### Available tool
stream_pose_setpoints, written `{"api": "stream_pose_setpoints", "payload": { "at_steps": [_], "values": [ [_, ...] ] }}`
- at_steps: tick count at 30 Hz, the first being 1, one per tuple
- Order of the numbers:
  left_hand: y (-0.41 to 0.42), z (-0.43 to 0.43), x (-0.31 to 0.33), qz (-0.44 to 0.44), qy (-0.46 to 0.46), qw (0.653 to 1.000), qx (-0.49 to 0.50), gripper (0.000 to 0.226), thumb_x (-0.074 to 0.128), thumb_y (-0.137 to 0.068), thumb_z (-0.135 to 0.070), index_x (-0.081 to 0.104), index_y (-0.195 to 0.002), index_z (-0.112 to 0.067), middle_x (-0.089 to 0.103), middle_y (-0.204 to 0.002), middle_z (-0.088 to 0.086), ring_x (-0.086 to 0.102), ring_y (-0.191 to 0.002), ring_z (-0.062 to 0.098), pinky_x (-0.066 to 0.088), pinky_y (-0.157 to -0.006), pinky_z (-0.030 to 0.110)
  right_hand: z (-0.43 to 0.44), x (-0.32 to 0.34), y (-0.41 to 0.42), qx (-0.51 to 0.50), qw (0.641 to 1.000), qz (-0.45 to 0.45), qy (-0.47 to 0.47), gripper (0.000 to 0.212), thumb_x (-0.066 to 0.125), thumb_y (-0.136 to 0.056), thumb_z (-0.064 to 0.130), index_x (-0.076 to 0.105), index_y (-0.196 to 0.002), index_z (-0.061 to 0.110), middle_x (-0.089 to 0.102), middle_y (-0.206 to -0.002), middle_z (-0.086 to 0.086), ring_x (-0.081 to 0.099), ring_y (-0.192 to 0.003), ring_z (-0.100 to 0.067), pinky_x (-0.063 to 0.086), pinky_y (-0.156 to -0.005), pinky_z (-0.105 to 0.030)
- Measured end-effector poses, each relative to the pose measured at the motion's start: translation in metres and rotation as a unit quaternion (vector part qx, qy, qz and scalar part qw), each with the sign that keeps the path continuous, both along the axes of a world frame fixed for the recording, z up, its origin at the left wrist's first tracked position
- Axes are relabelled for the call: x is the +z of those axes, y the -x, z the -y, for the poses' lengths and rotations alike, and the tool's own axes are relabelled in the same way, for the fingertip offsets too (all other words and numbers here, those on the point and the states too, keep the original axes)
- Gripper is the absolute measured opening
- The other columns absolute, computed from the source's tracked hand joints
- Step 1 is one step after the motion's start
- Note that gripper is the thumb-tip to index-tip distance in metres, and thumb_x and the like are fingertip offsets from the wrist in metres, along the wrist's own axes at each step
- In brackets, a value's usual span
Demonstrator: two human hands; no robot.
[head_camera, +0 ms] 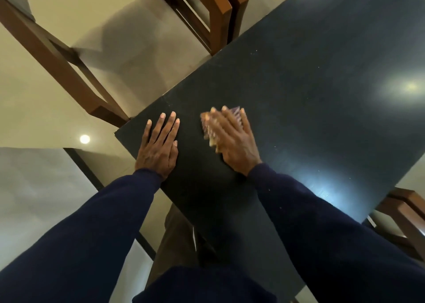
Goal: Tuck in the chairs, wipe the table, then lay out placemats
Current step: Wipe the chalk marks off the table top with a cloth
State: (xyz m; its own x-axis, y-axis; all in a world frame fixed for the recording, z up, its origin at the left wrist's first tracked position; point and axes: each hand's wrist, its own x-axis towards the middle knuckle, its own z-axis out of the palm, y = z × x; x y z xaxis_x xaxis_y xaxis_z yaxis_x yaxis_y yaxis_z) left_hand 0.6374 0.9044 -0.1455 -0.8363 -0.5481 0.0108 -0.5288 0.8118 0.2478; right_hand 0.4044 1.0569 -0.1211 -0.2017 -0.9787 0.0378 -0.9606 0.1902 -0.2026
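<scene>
On table (299, 72) corner: left hand (158, 146) flat, fingers straight; right hand (232, 139) flat, pressing blurred cloth (208, 130); axis unclear.

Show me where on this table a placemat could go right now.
The wide stretch of table beyond the right hand is bare. A narrow bare strip lies between the left hand and the cloth. The near corner is crowded by both hands.

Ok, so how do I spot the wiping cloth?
Find the big dark table, then the corner nearest the person, where two hands lie flat. The cloth is the small purplish patterned thing under the right hand; the left hand rests on bare table.
</scene>
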Motion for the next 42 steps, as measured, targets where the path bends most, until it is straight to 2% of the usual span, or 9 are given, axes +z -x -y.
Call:
{"api": "stream_pose_setpoints", "payload": {
  "at_steps": [4, 9, 13, 19, 25, 29, 34, 38, 42],
  "values": [
    [0.002, -0.002, 0.001, -0.025, -0.013, 0.998, 0.054, 0.059, 0.030, -0.110, -0.028, 0.026, -0.167, -0.013, 0.020, -0.176, 0.010, 0.015, -0.164, 0.030, 0.015, -0.132, 0.054, -0.063, 0.004, 0.023, 0.079, 0.997, -0.006, 0.002, 0.075, 0.067, -0.093, 0.023, 0.043, -0.163, 0.018, 0.031, -0.174, -0.007, 0.025, -0.162, -0.032, 0.020, -0.126, -0.070],
    [0.004, -0.003, 0.005, -0.029, -0.018, 0.992, 0.125, 0.060, 0.032, -0.111, -0.030, 0.026, -0.167, -0.012, 0.019, -0.177, 0.008, 0.013, -0.164, 0.026, 0.013, -0.133, 0.051, -0.041, 0.003, 0.064, -0.144, 0.989, -0.008, 0.016, 0.071, 0.059, -0.098, 0.014, 0.039, -0.165, 0.021, 0.032, -0.174, -0.004, 0.023, -0.163, -0.028, 0.016, -0.128, -0.066],
    [0.004, -0.003, 0.004, -0.029, -0.024, 0.988, 0.151, 0.060, 0.032, -0.111, -0.032, 0.027, -0.167, -0.011, 0.020, -0.176, 0.009, 0.013, -0.164, 0.026, 0.013, -0.133, 0.051, 0.044, 0.004, 0.051, -0.235, 0.972, 0.001, -0.004, 0.066, 0.035, -0.102, 0.031, 0.032, -0.168, 0.022, 0.028, -0.175, -0.006, 0.022, -0.163, -0.032, 0.009, -0.130, -0.066],
    [0.001, -0.002, 0.005, -0.030, -0.025, 0.982, 0.187, 0.059, 0.028, -0.113, -0.031, 0.023, -0.168, -0.011, 0.017, -0.177, 0.009, 0.012, -0.165, 0.025, 0.010, -0.134, 0.050, 0.110, -0.004, -0.016, -0.046, 0.999, 0.003, 0.010, 0.087, 0.067, -0.094, 0.028, 0.024, -0.170, 0.024, 0.024, -0.176, -0.008, 0.016, -0.164, -0.035, 0.011, -0.127, -0.070],
    [0.000, -0.003, 0.004, -0.030, -0.011, 0.985, 0.168, 0.059, 0.030, -0.112, -0.028, 0.024, -0.168, -0.010, 0.017, -0.177, 0.009, 0.012, -0.164, 0.026, 0.014, -0.132, 0.054, 0.037, -0.005, -0.020, 0.160, 0.986, -0.010, -0.036, 0.078, 0.051, -0.101, 0.040, 0.021, -0.171, 0.024, 0.014, -0.179, -0.007, 0.008, -0.166, -0.032, 0.008, -0.129, -0.067],
    [0.004, -0.003, 0.006, -0.046, -0.015, 0.983, 0.178, 0.058, 0.029, -0.112, -0.030, 0.028, -0.167, -0.013, 0.023, -0.176, 0.008, 0.017, -0.164, 0.027, 0.014, -0.133, 0.052, 0.019, -0.001, 0.024, 0.046, 0.999, 0.007, 0.007, 0.073, 0.061, -0.099, 0.027, 0.035, -0.167, 0.021, 0.026, -0.176, -0.006, 0.018, -0.164, -0.031, 0.012, -0.129, -0.068],
    [0.002, -0.003, 0.003, -0.051, -0.021, 0.980, 0.193, 0.057, 0.030, -0.113, -0.028, 0.027, -0.167, -0.010, 0.021, -0.176, 0.010, 0.015, -0.164, 0.025, 0.010, -0.134, 0.048, 0.094, -0.003, 0.009, -0.110, 0.994, 0.004, -0.014, 0.077, 0.054, -0.100, 0.032, 0.024, -0.170, 0.022, 0.022, -0.177, -0.009, 0.015, -0.164, -0.035, 0.009, -0.128, -0.070],
    [0.000, -0.002, 0.003, -0.058, -0.029, 0.975, 0.210, 0.058, 0.030, -0.113, -0.027, 0.024, -0.167, -0.004, 0.019, -0.175, 0.016, 0.015, -0.164, 0.029, 0.010, -0.134, 0.048, 0.123, -0.001, -0.047, 0.009, 1.000, 0.013, 0.012, 0.080, 0.058, -0.095, 0.029, 0.029, -0.169, 0.024, 0.025, -0.176, -0.008, 0.018, -0.164, -0.035, 0.011, -0.127, -0.071],
    [-0.001, -0.002, 0.004, -0.046, -0.035, 0.983, 0.176, 0.063, 0.035, -0.112, -0.033, 0.025, -0.166, -0.003, 0.015, -0.175, 0.018, 0.013, -0.164, 0.031, 0.013, -0.132, 0.055, 0.065, -0.004, -0.066, 0.083, 0.996, 0.013, 0.000, 0.075, 0.057, -0.100, 0.033, 0.027, -0.169, 0.025, 0.022, -0.177, -0.007, 0.012, -0.165, -0.033, 0.009, -0.128, -0.068]
  ]
}}
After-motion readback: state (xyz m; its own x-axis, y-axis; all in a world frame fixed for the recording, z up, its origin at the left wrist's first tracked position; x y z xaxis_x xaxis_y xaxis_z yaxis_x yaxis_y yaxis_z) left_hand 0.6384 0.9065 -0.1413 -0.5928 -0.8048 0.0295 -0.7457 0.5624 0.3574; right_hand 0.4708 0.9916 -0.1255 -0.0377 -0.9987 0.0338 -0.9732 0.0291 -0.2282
